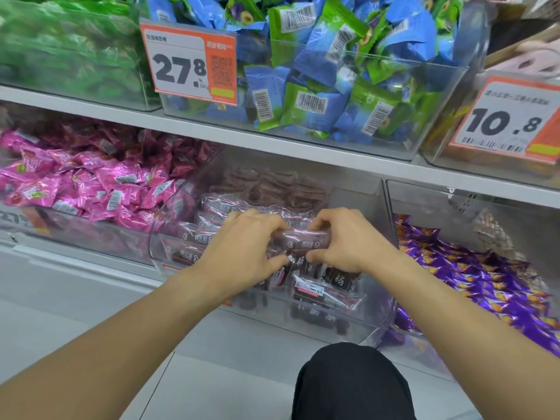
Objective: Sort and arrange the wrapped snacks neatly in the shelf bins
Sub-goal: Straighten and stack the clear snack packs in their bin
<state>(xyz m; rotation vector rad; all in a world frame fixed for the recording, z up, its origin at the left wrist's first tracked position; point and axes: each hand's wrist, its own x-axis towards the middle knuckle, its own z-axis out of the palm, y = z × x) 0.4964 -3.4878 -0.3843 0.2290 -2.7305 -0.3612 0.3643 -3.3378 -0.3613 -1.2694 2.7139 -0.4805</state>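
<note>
Both my hands pinch one dark wrapped snack over the middle clear bin on the lower shelf.

My left hand (245, 244) curls over the snack's (303, 239) left end and my right hand (342, 241) grips its right end, thumb beneath, fingers on top; the snack lies level just above the rows of like packs (209, 219) stacked toward the bin's (333, 325) back and left wall, with looser packs (327, 291) tumbled at its front right corner. Pink sweets (91, 183) fill the bin to the left, purple ones (472, 277) the bin to the right. On the upper shelf sit blue-green packs (327, 86) behind a 27.8 price tag (189, 63).
</note>
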